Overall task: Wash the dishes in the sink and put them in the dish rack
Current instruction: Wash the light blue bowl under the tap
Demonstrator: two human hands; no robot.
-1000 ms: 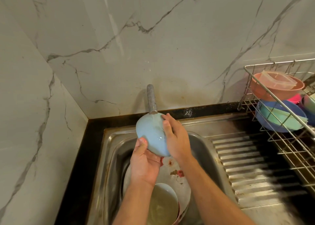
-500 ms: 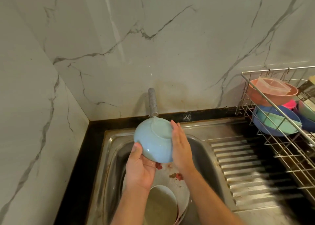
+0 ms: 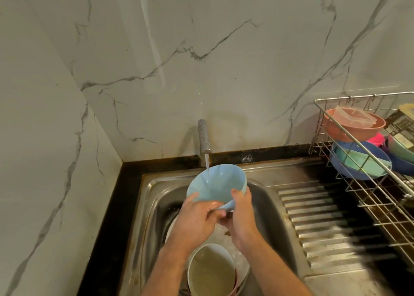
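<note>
Holding a light blue bowl [image 3: 220, 183] under the tap [image 3: 204, 138], both hands meet at the middle of the frame above the sink [image 3: 266, 206]. The bowl is tilted with its open mouth turned up and toward the camera, and a thin stream of water [image 3: 207, 170] falls from the spout onto its inner wall. The left hand [image 3: 195, 221] grips the near rim from the lower left, thumb lying on the inside of the bowl and the fingers curled under it. The right hand [image 3: 242, 215] holds the bowl's lower right side, thumb hooked over the rim and the other fingers wrapped round the outside, mostly hidden behind the bowl.

Below the hands, in the sink basin, lies a white plate [image 3: 226, 235] with reddish food scraps on it. A pale bowl [image 3: 210, 271] filled with murky water rests on top of that plate at the bottom centre of the frame. To the right of the basin runs the ribbed steel draining board [image 3: 324, 224].

At the right edge of the frame stands a wire dish rack [image 3: 363, 179]. Inside it, a pink bowl [image 3: 354, 127] leans at the upper end with a clear plastic lid [image 3: 351, 116] lying in it. Just below sits a dark blue bowl [image 3: 349, 170] with a mint green bowl [image 3: 363, 163] nested in it, both tipped on edge. More coloured dishes crowd behind them, cut off by the frame. A dark worktop [image 3: 105, 228] borders the sink on the left, under marble-patterned wall tiles [image 3: 201, 49].
</note>
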